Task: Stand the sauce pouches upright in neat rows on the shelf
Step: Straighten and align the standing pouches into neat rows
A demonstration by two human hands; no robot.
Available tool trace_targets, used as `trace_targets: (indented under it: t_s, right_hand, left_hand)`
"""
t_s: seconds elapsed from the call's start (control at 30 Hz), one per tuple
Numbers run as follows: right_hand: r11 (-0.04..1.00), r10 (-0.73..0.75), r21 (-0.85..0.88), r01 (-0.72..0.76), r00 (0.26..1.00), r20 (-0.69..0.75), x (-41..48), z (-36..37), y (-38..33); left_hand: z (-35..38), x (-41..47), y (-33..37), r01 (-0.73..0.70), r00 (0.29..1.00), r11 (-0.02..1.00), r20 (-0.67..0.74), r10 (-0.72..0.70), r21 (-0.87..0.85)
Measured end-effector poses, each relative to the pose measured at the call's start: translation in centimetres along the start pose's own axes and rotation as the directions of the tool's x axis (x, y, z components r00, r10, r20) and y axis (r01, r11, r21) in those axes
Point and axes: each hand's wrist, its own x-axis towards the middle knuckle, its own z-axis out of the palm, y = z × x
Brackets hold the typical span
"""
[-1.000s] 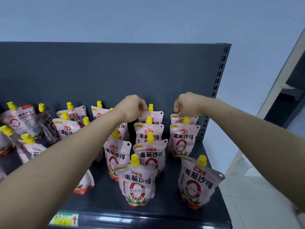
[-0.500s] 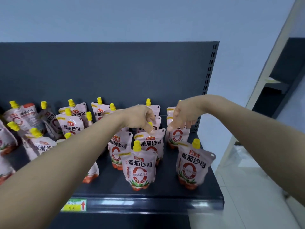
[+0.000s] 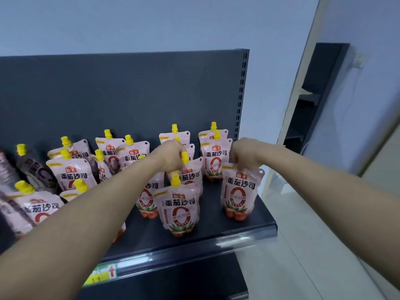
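Observation:
Several pink sauce pouches with yellow caps stand on the dark shelf [image 3: 238, 221]. My right hand [image 3: 245, 153] pinches the top of the front right pouch [image 3: 239, 191], hiding its cap. My left hand [image 3: 171, 155] grips the top of a middle pouch [image 3: 191, 175] beside its yellow cap. In front of that one stands another upright pouch [image 3: 179, 210]. Two more pouches [image 3: 214, 159] stand at the back right. On the left, the pouches [image 3: 71, 172] lean in a loose cluster.
The shelf's dark back panel [image 3: 129, 94] rises behind the pouches. A price strip with a green and yellow tag [image 3: 104, 273] runs along the front edge. To the right are pale floor tiles and a second dark shelf unit [image 3: 313, 100].
Both hands have come forward and down from the back pouches. The right hand took hold of the front right pouch; the left hand took hold of a middle pouch.

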Motion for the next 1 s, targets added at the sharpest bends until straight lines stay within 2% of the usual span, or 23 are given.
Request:
trace_targets:
  t_s: [0.13,0.3,0.53,0.77,0.93,1.0]
  right_hand:
    - [0.999,-0.006,0.044,0.011,0.995,-0.095,0.8,0.0,0.1]
    - [0.995,-0.093,-0.049,0.086,0.981,-0.171,2.3,-0.7,-0.4]
    - [0.977,-0.186,-0.122,0.172,0.976,-0.112,4.3,-0.6,-0.9]
    - [0.971,-0.227,-0.101,0.218,0.971,-0.079,4.4,-0.6,-0.8]
    - [0.968,-0.250,-0.024,0.251,0.941,-0.231,2.7,-2.0,-1.1]
    - [0.956,-0.258,0.058,0.288,0.918,-0.301,1.7,-3.0,-1.9]
  left_hand:
    - [-0.1,0.0,-0.2,-0.013,1.000,1.000,-0.015,0.013,0.000]
    - [-0.2,-0.1,-0.4,0.011,1.000,1.000,-0.025,-0.010,0.015]
    - [-0.5,-0.5,-0.3,0.058,0.998,0.998,-0.025,-0.058,0.020]
    - [-0.5,-0.9,0.3,0.078,0.997,0.997,-0.014,-0.078,-0.001]
    - [-1.6,-1.9,0.5,0.054,0.998,0.995,-0.009,-0.055,-0.085]
    - [-2.7,-2.5,0.2,0.068,0.997,0.987,-0.021,-0.072,-0.144]
